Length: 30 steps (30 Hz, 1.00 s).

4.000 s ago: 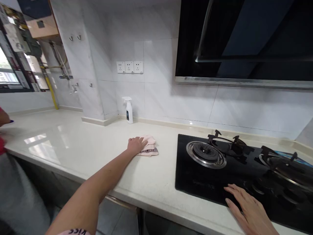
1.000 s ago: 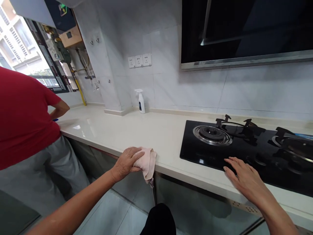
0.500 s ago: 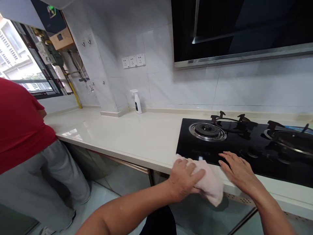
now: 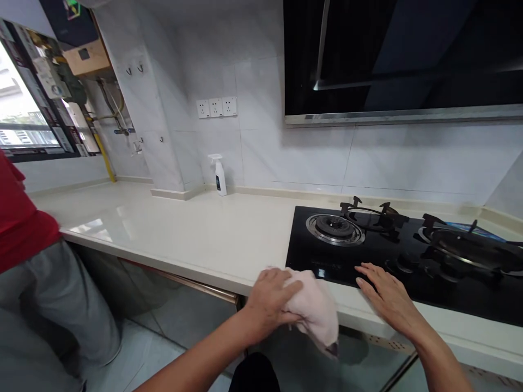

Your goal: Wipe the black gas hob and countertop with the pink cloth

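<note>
The pink cloth (image 4: 312,310) is pinched between thumb and fingers of the left hand (image 4: 267,302), hanging past the front edge of the counter (image 4: 229,234). From the cloth, the right hand (image 4: 386,296) is laid at three o'clock, palm down, thumb parted, at the near edge of the cooktop (image 4: 300,247). Raised pan supports (image 4: 368,212) are met at one o'clock, a spray bottle (image 4: 220,178) at eleven. The counter is stretched toward ten, bordered there by a red-shirted person (image 4: 20,223).

L hand (image 4: 268,304) curled, R hand (image 4: 386,296) palm-dn
</note>
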Tool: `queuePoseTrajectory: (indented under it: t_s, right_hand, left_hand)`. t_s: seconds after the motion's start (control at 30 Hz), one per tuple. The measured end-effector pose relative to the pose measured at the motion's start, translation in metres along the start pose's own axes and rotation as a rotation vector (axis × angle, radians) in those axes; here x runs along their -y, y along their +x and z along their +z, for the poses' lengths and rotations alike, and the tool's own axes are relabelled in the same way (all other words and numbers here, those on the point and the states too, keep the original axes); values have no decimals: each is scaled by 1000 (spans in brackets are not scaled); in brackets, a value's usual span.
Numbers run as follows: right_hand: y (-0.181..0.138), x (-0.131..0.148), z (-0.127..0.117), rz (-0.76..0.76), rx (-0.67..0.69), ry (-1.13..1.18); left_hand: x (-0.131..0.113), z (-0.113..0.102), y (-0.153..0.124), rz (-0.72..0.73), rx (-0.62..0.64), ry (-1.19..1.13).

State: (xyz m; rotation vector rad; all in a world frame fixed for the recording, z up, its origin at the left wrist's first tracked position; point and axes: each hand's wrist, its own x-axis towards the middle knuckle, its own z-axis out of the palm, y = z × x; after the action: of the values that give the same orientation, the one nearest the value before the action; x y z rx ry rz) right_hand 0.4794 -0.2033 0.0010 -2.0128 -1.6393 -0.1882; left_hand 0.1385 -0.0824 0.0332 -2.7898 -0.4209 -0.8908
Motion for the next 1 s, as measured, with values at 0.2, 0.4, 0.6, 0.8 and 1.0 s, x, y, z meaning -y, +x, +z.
queuePoseTrajectory:
  t_s: [0.2,0.4,0.6,0.8,1.0]
  right_hand:
    - [-3,9,-4,27,41,35]
    - [-3,13,-6,22,25,39]
    - [-1,15,-4,34,43,-5]
    - [0,8,3,13,13,-23]
    - [3,0,6,-26,-22,-40]
  left_hand:
    - [66,-36,-48,-293,50,26]
    - [34,-26,8,-514,164,81]
    - [1,-23,62,-554,334,67]
    - [-8,-9,88,-610,335,62]
    - [-22,13,119,-504,255,49]
